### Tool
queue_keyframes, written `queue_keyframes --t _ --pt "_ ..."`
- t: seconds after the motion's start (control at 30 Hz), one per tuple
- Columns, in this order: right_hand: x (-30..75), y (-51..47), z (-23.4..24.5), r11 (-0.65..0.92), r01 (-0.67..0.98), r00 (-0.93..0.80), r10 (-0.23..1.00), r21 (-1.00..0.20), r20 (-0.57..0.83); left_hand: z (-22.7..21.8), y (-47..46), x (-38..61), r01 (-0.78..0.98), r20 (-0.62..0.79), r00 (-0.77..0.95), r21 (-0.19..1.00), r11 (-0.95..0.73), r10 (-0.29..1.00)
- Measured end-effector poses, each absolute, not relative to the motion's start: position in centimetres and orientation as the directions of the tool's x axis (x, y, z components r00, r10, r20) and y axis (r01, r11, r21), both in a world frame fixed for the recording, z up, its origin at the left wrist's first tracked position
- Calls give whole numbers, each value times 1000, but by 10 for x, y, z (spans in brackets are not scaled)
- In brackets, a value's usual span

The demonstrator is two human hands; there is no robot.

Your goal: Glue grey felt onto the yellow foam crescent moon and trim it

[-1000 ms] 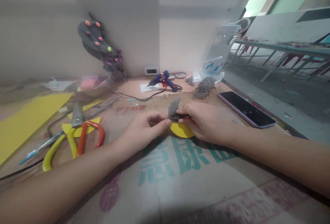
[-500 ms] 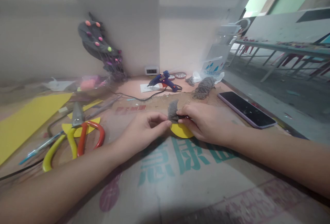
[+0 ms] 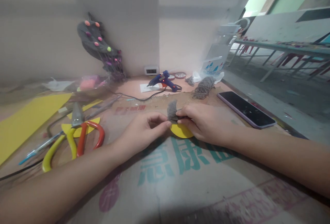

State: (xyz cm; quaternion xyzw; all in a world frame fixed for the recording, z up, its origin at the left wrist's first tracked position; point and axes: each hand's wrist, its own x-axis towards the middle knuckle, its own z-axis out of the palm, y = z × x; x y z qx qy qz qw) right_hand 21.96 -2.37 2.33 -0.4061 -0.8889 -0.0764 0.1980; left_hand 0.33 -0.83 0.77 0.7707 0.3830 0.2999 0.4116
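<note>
A yellow card piece (image 3: pixel 182 131) with a curved lower edge is held between my hands above the cardboard. Grey yarn (image 3: pixel 171 110) covers its upper left part in a curved band. My left hand (image 3: pixel 146 127) pinches the left edge of the piece between thumb and forefinger. From the right, my right hand (image 3: pixel 199 120) grips the yarn-covered part, with thumb and fingers closed over it. The right fingers hide part of the card and yarn.
Scissors (image 3: pixel 77 120) with red and yellow handles, a pen (image 3: pixel 42 147) and a yellow sheet (image 3: pixel 31 120) lie left. A blue glue gun (image 3: pixel 164 79) stands behind my hands. A yarn bundle (image 3: pixel 204 88) and phone (image 3: pixel 246 109) lie right, near the table edge.
Both hands stay in place on the yellow card piece. My right fingers have shifted only very slightly on the grey yarn.
</note>
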Motion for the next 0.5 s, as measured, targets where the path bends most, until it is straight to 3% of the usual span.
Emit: queue_keyframes --t 0.3,0.5 --pt "218 -25 25 662 748 -574 685 -54 449 7 -8 3 341 144 520 869 -359 842" --pt "219 -27 27 676 737 -596 657 -10 462 5 -7 3 332 147 523 872 -359 840"
